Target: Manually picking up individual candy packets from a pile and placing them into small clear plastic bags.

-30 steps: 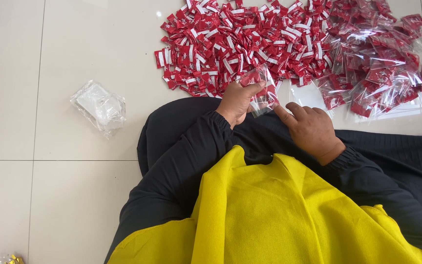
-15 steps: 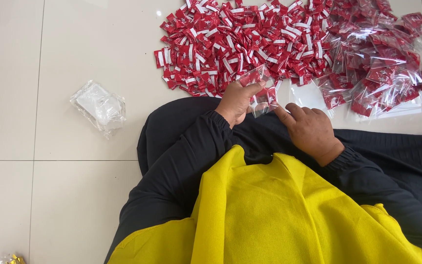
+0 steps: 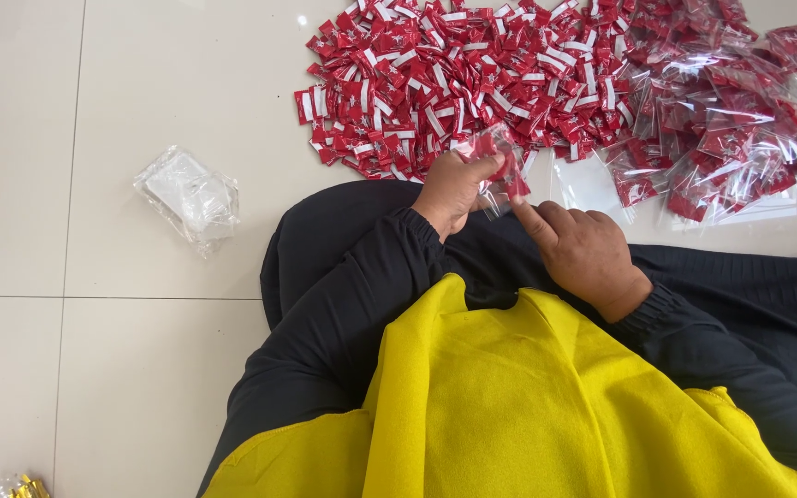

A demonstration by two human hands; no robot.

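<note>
My left hand grips a small clear plastic bag with red wrapped sweets inside, held just above my lap. My right hand rests beside it, its index finger touching the bag's lower corner. Right behind both hands lies a wide heap of loose red-and-white wrapped sweets on the white tiled floor. To the right of that heap is a pile of filled clear bags of sweets.
A crumpled clear bag with white contents lies on the floor to the left. A bit of gold-coloured wrapping shows at the bottom left corner. My black sleeves and a yellow cloth fill the lower frame.
My left hand has lifted the small bag slightly and my right index finger has moved up to touch its lower corner. The heaps have not moved.
</note>
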